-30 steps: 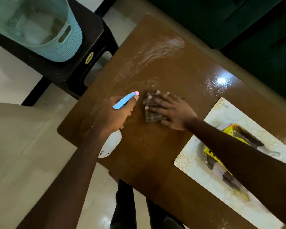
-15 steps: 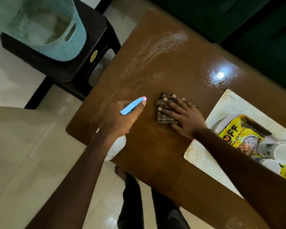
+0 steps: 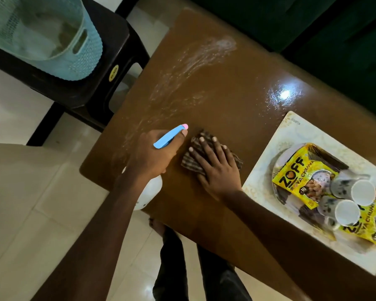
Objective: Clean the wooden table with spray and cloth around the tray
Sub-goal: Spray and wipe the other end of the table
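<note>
A brown wooden table (image 3: 226, 101) fills the middle of the view, with white streaks of spray across its far left part. My left hand (image 3: 152, 155) grips a white spray bottle (image 3: 149, 194) with a blue trigger head, held over the table's left edge. My right hand (image 3: 215, 166) presses flat with spread fingers on a dark striped cloth (image 3: 192, 161) lying on the table just right of the bottle. A pale patterned tray (image 3: 267, 153) sits at the right, carrying yellow snack packets (image 3: 295, 177) and two white cups (image 3: 363, 192).
A black stool (image 3: 109, 51) stands beyond the table's left side with a light blue basket (image 3: 52, 40) on it. Dark green upholstery (image 3: 313, 29) runs along the far side. Pale floor tiles (image 3: 30, 192) lie to the left. My legs (image 3: 182, 268) show below the table's near edge.
My right hand has slid the cloth toward the near right, closer to the tray. The left hand with the bottle has stayed beside it. The view has shifted, showing more of the tray.
</note>
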